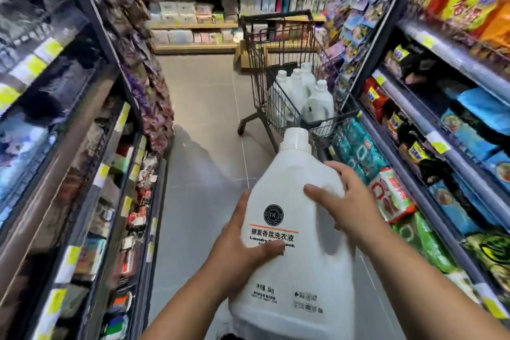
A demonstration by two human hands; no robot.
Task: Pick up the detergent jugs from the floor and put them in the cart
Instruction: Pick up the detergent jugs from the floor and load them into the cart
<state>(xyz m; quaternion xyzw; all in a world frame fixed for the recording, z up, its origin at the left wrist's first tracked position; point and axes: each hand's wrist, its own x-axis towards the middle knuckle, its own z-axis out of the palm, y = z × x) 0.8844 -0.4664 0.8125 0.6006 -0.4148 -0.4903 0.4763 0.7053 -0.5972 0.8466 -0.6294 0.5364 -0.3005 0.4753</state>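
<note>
Holding a white detergent jug (303,270) up off the floor (204,107), the person had both hands on it; the left hand (240,240) gripped its left side, fingers (244,203) curled along the edge and thumb laid across the printed label; the right hand (347,199) clasped the upper right shoulder, fingers spread and curved over the plastic. The jug tilted away from the camera; its white cap (296,139) pointed toward the near end of the cart (276,102). The cart stood further down the aisle, close to the right-hand shelves (441,124); inside its wire basket several more white jugs (317,99) stood upright, packed side by side in the near half. Left-hand shelves (69,146) lined the other side of the aisle, blurred; a far wall of shelving (193,8) crossed the aisle's end behind the cart; a cardboard box (242,58) sat on the floor at its foot.
</note>
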